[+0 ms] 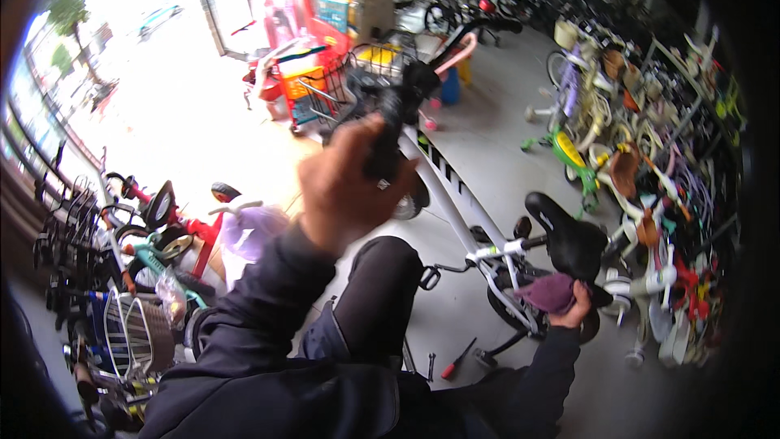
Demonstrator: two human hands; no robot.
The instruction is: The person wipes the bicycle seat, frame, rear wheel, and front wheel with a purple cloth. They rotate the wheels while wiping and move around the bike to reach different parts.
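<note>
Shop floor (504, 134): grey tiles, children's ride-ons (569, 154) crowding both sides.
Bicycle (442, 197): white frame, upright, mid-floor.
Saddle (567, 236): black, at the bicycle's rear.
Left hand (349, 195): blurred, fingers curled round black handlebar grip (385, 150).
Right hand (575, 309): fingers clamped on purple cloth (548, 294), near saddle.
Screwdriver (452, 367): red-handled, on floor.
Wrench (431, 366): beside screwdriver, also on floor.

White-framed bike (441, 195) upright in front of me, black saddle (565, 236). I've got crumpled purple cloth (551, 294) near the saddle.
</note>
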